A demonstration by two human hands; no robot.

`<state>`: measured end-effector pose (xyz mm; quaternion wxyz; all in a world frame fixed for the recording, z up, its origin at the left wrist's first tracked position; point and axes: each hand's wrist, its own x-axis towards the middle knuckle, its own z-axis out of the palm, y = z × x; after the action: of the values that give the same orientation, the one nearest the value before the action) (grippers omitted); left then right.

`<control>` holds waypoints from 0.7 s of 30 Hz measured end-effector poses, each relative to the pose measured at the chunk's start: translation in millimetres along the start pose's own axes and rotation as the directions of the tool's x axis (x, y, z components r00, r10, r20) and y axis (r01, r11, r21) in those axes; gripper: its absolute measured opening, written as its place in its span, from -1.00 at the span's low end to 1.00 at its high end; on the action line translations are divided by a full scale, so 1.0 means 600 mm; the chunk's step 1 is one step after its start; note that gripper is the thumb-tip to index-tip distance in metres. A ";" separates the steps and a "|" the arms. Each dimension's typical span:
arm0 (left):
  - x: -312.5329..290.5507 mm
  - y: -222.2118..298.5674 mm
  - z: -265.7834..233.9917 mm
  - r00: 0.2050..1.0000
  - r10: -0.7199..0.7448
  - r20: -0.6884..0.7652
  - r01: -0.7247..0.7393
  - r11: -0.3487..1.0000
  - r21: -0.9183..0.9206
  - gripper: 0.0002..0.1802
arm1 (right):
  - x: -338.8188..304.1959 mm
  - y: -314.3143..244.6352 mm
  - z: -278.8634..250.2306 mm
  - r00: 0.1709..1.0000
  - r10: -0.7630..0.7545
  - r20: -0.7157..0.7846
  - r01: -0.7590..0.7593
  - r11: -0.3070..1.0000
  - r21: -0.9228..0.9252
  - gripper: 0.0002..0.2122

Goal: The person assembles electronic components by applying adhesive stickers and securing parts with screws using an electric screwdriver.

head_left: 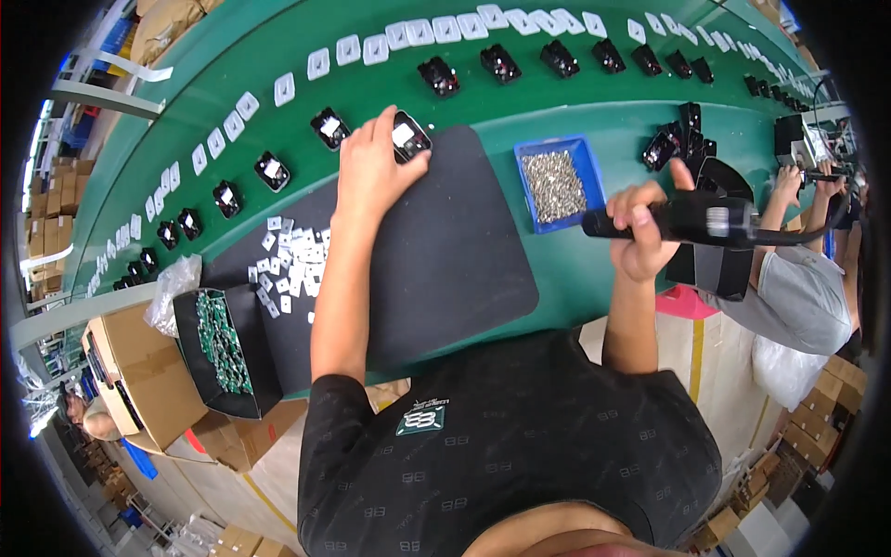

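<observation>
At the far edge of a dark grey mat (445,241), my left hand (371,162) grips a small black device housing (409,136) with a white label, thumb and fingers on its sides. On the right, my right hand (640,232) is wrapped round a black electric screwdriver (701,219), held up off the table with its narrow end to the left. A blue tray (534,218) full of small metal screws (554,186) lies between my hands. Another labelled housing (329,128) is just left of my left hand.
Black housings (501,63) and white square pieces (445,30) line the green belt (278,139). Small white parts (299,262) are scattered on the mat's left. A black box (255,343) holds green circuit boards (223,343). At right, a co-worker (798,288) works near stacked black housings (682,139).
</observation>
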<state>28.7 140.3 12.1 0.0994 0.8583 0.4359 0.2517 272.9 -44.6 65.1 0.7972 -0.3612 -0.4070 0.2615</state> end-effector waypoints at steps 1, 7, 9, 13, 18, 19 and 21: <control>0.021 -0.017 0.011 1.000 -0.004 0.003 0.004 1.000 0.014 -0.24 | -0.011 0.003 -0.024 1.000 0.004 -0.031 -0.006 0.996 -0.088 -0.36; 0.112 -0.054 0.031 0.956 -0.122 0.268 0.041 0.957 0.287 0.02 | -0.046 -0.020 -0.113 0.986 -0.015 -0.163 -0.032 0.958 -0.285 -0.46; 0.140 -0.037 0.034 0.976 -0.046 0.212 -0.020 0.954 0.299 0.07 | -0.039 -0.032 -0.120 0.984 -0.055 -0.167 0.013 0.970 -0.241 -0.49; 0.174 -0.018 0.088 0.986 0.036 0.165 -0.085 0.951 0.298 -0.03 | 0.000 -0.020 -0.086 0.992 -0.076 -0.099 0.069 0.995 -0.076 -0.47; 0.133 0.021 0.093 0.986 0.163 0.029 -0.166 0.971 0.171 -0.25 | 0.056 0.041 -0.041 0.990 -0.111 -0.086 0.111 0.994 -0.005 -0.49; 0.110 0.046 0.072 0.981 0.191 0.028 -0.193 0.974 0.121 -0.25 | 0.062 0.055 -0.041 0.990 -0.095 -0.108 0.091 0.995 -0.034 -0.51; 0.049 0.082 0.031 0.972 0.227 0.061 -0.228 0.974 0.016 -0.22 | 0.075 0.077 -0.038 0.987 -0.076 -0.141 0.061 0.992 -0.106 -0.55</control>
<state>87.3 135.4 25.7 0.0726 0.9107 0.3347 0.2311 310.3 7.3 40.1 0.8138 -0.4051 -0.3729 0.1860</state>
